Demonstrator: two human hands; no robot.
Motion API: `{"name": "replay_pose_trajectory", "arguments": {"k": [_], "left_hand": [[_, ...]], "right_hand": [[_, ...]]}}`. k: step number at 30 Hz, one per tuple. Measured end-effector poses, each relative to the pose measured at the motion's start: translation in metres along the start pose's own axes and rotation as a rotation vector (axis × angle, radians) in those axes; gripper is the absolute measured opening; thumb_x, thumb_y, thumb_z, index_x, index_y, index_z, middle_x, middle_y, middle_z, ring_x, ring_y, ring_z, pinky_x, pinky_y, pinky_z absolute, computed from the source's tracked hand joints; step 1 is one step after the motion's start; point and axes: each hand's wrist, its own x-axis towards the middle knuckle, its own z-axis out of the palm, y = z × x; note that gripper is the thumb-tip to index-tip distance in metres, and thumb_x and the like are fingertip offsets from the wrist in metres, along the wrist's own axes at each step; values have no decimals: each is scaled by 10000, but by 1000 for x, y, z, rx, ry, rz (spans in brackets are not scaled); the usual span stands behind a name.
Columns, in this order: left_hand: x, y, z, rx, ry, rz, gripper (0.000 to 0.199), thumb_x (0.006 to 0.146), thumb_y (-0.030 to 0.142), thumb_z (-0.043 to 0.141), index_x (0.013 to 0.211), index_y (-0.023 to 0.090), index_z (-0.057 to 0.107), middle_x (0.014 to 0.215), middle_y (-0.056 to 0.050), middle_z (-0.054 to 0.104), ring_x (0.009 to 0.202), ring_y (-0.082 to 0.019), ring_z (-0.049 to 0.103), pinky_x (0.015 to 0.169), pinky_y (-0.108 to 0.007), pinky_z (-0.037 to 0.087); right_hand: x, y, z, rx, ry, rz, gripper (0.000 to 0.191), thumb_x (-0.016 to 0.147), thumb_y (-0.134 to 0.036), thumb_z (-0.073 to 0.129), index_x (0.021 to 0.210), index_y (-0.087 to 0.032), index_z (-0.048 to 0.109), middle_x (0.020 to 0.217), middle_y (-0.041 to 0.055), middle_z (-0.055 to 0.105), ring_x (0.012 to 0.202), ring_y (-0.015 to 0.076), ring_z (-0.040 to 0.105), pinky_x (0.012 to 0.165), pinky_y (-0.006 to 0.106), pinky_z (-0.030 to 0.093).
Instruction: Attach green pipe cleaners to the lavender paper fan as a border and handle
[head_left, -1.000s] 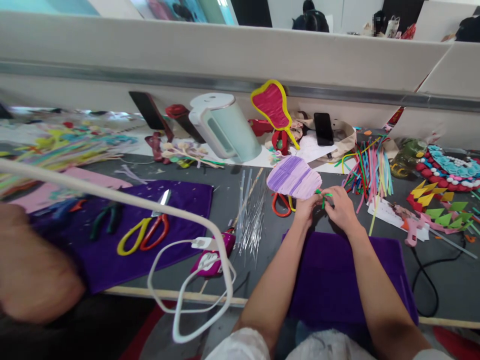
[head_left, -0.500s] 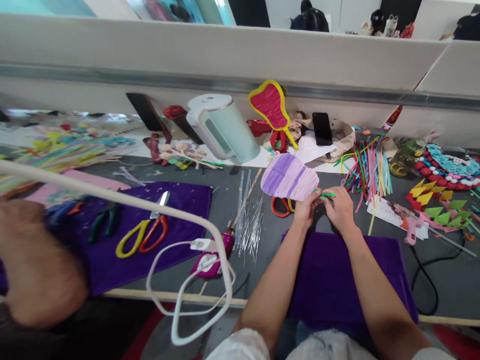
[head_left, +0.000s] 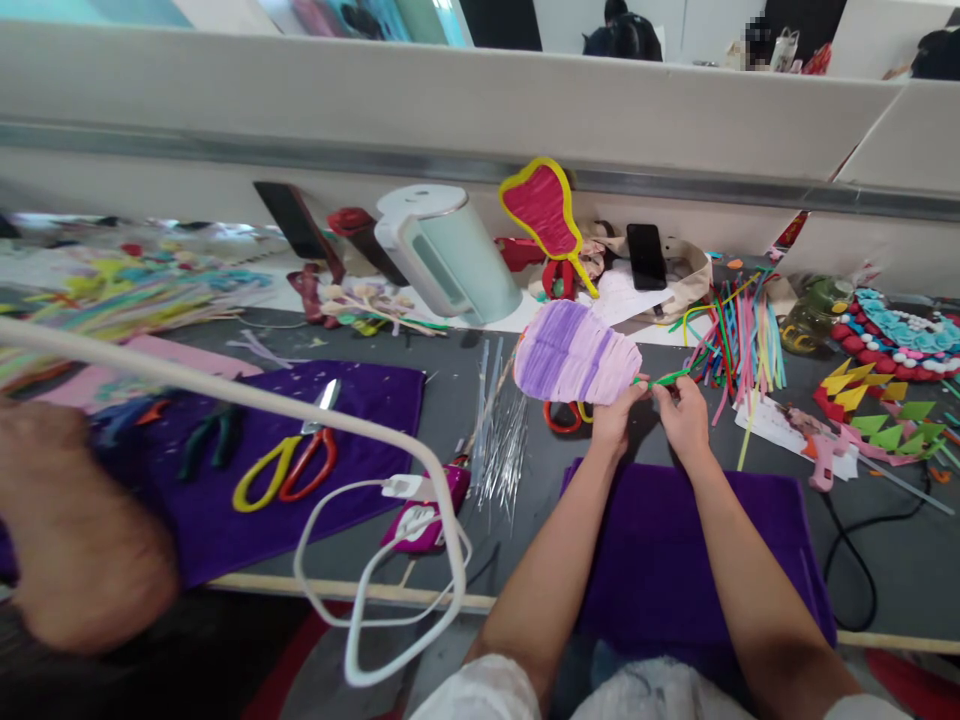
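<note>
A fan-shaped piece (head_left: 576, 352) striped in purple and pale pink is held up by my left hand (head_left: 618, 412), whose fingers are closed at its narrow end. A green strip (head_left: 670, 379) runs from that end toward the right. My right hand (head_left: 684, 410) pinches this strip, a short gap away from my left hand. Behind the fan piece, red-handled scissors (head_left: 562, 417) lie partly hidden on the table. A folded purple cloth (head_left: 694, 560) lies under my forearms.
A kettle (head_left: 465, 260), a pink fan with yellow rim (head_left: 541, 212) and a phone (head_left: 646, 256) stand behind. Coloured strips (head_left: 742, 335) and a glue gun (head_left: 828, 458) are at right. A white cable (head_left: 375, 430) and another person's arm (head_left: 82, 540) are at left.
The fan piece has shifted slightly left and turned a little. My right hand has slid slightly right along the green strip, and more of the strip shows between my hands.
</note>
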Motion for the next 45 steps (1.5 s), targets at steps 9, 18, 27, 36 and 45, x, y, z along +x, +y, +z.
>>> {"name": "replay_pose_trajectory", "arguments": {"k": [9, 18, 27, 36, 45], "left_hand": [[-1, 0, 0, 19, -1, 1, 260, 585, 264, 824, 801, 155, 730, 836, -36, 706, 747, -163, 652, 734, -321, 538], [2, -1, 0, -2, 5, -19, 344, 557, 258, 850, 860, 152, 725, 836, -38, 702, 711, -158, 646, 672, -312, 543], [0, 3, 0, 25, -25, -20, 346, 581, 243, 835, 886, 139, 710, 825, -45, 693, 699, -151, 632, 613, -274, 522], [0, 4, 0, -74, -104, -182, 360, 584, 288, 861, 867, 148, 687, 807, -21, 681, 689, -128, 630, 670, -261, 518], [3, 3, -7, -53, -171, -260, 303, 580, 306, 850, 766, 171, 653, 691, 15, 633, 592, -108, 581, 589, -247, 467]], "right_hand": [[2, -2, -2, 160, -55, 9, 120, 840, -302, 540, 826, -210, 615, 848, 43, 655, 813, 196, 617, 764, 333, 496], [1, -6, -4, 54, 77, 6, 166, 796, -281, 620, 920, -220, 528, 850, 27, 605, 783, 196, 588, 747, 345, 489], [5, -2, -12, 11, -59, -280, 197, 833, -114, 511, 874, -231, 664, 903, 57, 611, 914, 211, 580, 834, 354, 471], [4, -7, -18, -152, -91, -436, 261, 859, -103, 486, 953, -235, 690, 885, 69, 609, 890, 218, 568, 793, 342, 467], [6, -8, -19, -134, -209, -498, 253, 908, -162, 469, 982, -254, 693, 910, 65, 682, 893, 226, 585, 833, 389, 476]]}}
